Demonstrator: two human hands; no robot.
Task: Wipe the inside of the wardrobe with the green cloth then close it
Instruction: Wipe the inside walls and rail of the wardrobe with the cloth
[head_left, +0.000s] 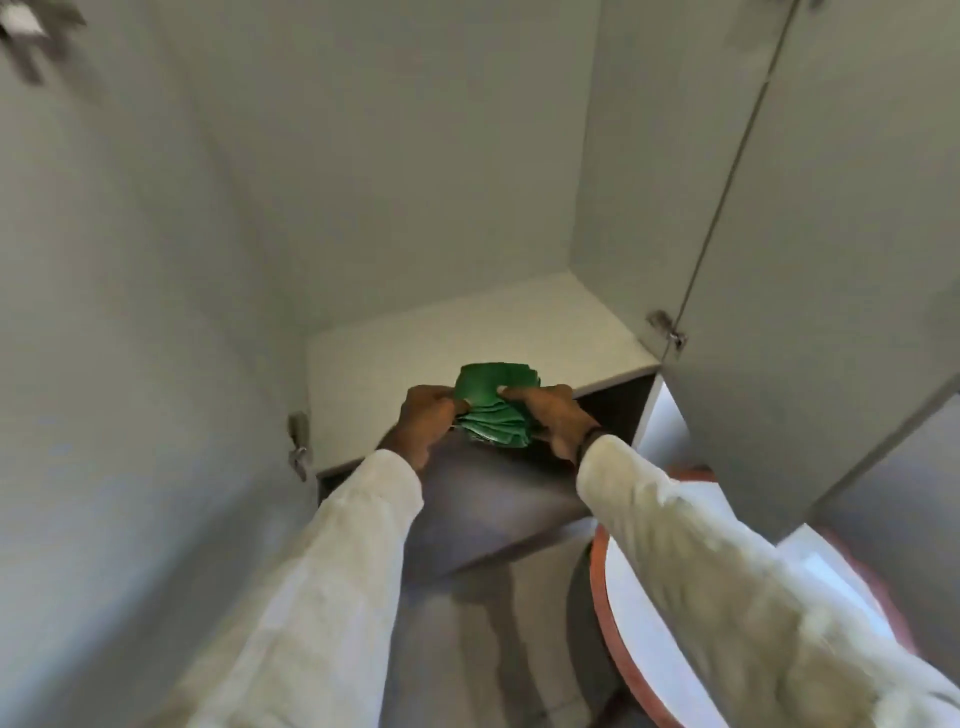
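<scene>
The wardrobe stands open, with its white shelf (467, 332) in the middle of the view and pale inner walls above it. A folded green cloth (493, 402) is bunched at the shelf's front edge. My left hand (423, 421) pinches its left side and my right hand (550, 415) grips its right side. Both arms wear cream sleeves. The left door (130, 364) and the right door (810, 260) are swung out toward me.
Metal hinges sit on the left door (298, 441) and the right door (667, 327). A dark compartment (493, 499) opens below the shelf. A round white tabletop with a reddish rim (608, 597) stands at the lower right, close to the right door.
</scene>
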